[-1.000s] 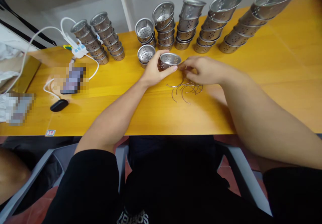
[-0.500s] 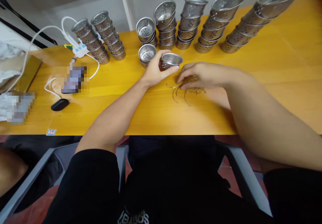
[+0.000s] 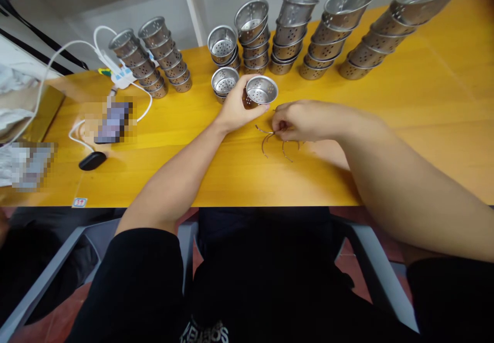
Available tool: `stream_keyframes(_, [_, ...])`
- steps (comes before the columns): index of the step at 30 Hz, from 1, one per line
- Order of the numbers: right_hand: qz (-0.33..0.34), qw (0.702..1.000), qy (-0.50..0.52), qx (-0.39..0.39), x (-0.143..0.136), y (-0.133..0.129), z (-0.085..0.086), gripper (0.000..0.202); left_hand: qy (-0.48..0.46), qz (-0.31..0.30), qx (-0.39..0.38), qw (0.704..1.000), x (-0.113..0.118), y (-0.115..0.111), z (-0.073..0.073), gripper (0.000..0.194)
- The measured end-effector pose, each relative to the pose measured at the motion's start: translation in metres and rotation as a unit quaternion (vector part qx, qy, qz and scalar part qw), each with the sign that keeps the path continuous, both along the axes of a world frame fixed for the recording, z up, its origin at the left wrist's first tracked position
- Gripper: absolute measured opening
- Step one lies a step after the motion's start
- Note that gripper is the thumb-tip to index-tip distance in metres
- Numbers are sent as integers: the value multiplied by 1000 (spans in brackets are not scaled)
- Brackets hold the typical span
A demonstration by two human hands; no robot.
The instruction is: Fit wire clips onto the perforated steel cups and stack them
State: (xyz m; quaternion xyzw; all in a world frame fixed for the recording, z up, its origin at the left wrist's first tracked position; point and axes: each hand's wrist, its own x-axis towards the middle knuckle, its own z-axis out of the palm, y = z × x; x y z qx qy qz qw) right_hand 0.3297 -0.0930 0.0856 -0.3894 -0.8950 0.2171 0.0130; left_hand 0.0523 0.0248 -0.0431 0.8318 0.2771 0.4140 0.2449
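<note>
My left hand (image 3: 237, 104) is wrapped round a perforated metal cup (image 3: 262, 91), its open top tilted toward me. Just right of that cup, my right hand (image 3: 287, 121) has its fingers pinched together over a loose bunch of thin curved wires (image 3: 286, 150) on the table. Its fingertips meet a wire, while the palm hides part of the bunch. Close behind my left hand sits a short stack of similar cups (image 3: 225, 82).
Tall stacks of perforated cups (image 3: 252, 37) line the table's back, with two more stacks (image 3: 165, 50) at the left. A phone (image 3: 113, 122), white cables, a power strip (image 3: 122, 75) and a black oval object (image 3: 92, 161) lie left on the yellow table (image 3: 154, 147).
My right hand's fingers have closed at the wires. The cup in my left hand has tipped, showing more of its inside. At the far left, another person's bare limb has mostly moved out of view.
</note>
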Motion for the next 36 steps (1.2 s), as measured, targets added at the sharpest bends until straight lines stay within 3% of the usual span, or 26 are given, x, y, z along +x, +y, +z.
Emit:
stream_keyframes(11, [-58,989,-133,-17,-28,-26,37,30,-14,20,-31,999,2,-9,9,91])
stream_keyframes(18, [-43,988,-147,-10,-24,-22,33,28,6,42,-23,999,-1,-12,18,113])
stream_keyframes(23, [-24,993,-115,-8,-21,-18,24,31,14,46,-9,999,0,-13,24,106])
stream_keyframes(28, [-7,993,-121,-3,-19,-18,24,31,-11,33,-17,999,1,-12,20,109])
stream_keyframes(36, [-36,999,-31,-26,-3,-13,27,20,-20,14,-66,998,4,-14,16,115])
